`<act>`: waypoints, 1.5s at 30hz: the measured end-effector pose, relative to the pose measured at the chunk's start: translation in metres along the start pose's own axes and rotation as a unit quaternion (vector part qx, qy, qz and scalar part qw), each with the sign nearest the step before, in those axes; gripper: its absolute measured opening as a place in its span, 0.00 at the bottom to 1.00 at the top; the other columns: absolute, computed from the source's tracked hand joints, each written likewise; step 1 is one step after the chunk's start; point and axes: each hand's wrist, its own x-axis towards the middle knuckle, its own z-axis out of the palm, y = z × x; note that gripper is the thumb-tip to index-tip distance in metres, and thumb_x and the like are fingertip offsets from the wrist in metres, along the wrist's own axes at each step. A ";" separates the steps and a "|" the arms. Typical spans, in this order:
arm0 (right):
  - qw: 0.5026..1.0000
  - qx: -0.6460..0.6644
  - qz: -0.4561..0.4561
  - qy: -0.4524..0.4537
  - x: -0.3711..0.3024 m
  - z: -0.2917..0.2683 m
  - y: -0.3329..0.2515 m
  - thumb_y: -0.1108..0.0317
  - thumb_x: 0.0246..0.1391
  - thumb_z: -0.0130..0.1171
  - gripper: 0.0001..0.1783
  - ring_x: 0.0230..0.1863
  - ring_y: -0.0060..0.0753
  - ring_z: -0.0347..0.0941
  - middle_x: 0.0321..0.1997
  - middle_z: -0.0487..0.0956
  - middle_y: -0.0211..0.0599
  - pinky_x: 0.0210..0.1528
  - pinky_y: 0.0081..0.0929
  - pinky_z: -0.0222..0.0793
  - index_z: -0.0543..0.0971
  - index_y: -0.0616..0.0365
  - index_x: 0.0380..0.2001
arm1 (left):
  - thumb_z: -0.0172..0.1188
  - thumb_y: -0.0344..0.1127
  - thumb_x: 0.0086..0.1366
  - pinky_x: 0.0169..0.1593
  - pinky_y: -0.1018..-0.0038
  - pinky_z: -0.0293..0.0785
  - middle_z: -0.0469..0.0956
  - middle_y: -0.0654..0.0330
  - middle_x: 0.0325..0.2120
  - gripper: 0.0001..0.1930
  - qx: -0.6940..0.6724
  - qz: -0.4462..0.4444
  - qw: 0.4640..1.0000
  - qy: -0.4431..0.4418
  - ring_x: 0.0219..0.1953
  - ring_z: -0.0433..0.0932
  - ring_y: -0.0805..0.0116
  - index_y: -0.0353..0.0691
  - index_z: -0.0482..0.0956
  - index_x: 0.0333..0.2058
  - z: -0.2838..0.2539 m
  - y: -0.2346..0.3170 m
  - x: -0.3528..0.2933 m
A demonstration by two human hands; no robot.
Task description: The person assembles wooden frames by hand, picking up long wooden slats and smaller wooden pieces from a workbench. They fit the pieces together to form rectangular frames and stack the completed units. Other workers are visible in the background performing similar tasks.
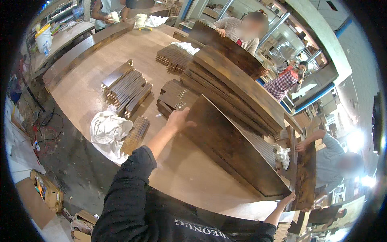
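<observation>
A long dark brown wooden board [231, 147] is tilted up on its long edge in front of me. My left hand [180, 120] is closed round its far left end, thumb on the face and fingers partly hidden behind the edge. At the near right corner my right hand [287, 199] grips the other end. Another dark board seems to lie along its lower edge. Just beyond my left hand is a bundle of short dark wood pieces [171, 94]. Behind the held board rises a stack of wide dark boards [238, 90].
The wide table [84, 88] carries bundled wooden slats [127, 90] and a crumpled white cloth [109, 129] on the left. A person [238, 30] holds a board across the table; another person [334, 161] handles one at right. A white bucket [43, 38] stands far left.
</observation>
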 end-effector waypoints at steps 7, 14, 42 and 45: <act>0.999 -0.035 0.018 0.016 0.008 -0.009 0.021 0.32 0.39 0.59 0.58 0.64 0.42 0.52 0.68 0.46 0.45 0.63 0.44 0.51 0.49 0.55 0.64 | 0.66 0.53 0.48 0.34 0.59 0.69 0.74 0.50 0.21 0.28 -0.080 -0.044 0.991 -0.094 0.28 0.74 0.47 0.37 0.65 0.36 -0.007 -0.004 -0.006; 0.996 0.076 0.013 -0.047 0.016 -0.013 0.023 0.42 0.45 0.58 0.52 0.63 0.44 0.53 0.67 0.49 0.45 0.61 0.44 0.53 0.47 0.56 0.65 | 0.69 0.50 0.46 0.35 0.62 0.70 0.77 0.52 0.27 0.29 0.014 0.026 0.998 -0.050 0.30 0.76 0.50 0.38 0.70 0.41 -0.012 -0.013 -0.031; 0.995 0.083 -0.012 -0.053 0.003 -0.014 0.020 0.52 0.47 0.60 0.19 0.35 0.24 0.67 0.31 0.67 0.27 0.36 0.26 0.64 0.64 0.48 0.33 | 0.65 0.40 0.54 0.38 0.70 0.68 0.75 0.58 0.28 0.21 -0.251 -0.061 0.964 -0.053 0.32 0.73 0.65 0.36 0.71 0.42 -0.060 0.031 -0.050; 0.996 0.071 -0.015 -0.053 -0.003 -0.009 0.010 0.53 0.47 0.59 0.18 0.34 0.23 0.67 0.31 0.67 0.27 0.35 0.26 0.64 0.64 0.48 0.32 | 0.63 0.41 0.57 0.39 0.77 0.68 0.75 0.65 0.29 0.18 -0.495 -0.025 0.864 0.086 0.33 0.71 0.76 0.37 0.72 0.41 -0.042 0.039 -0.040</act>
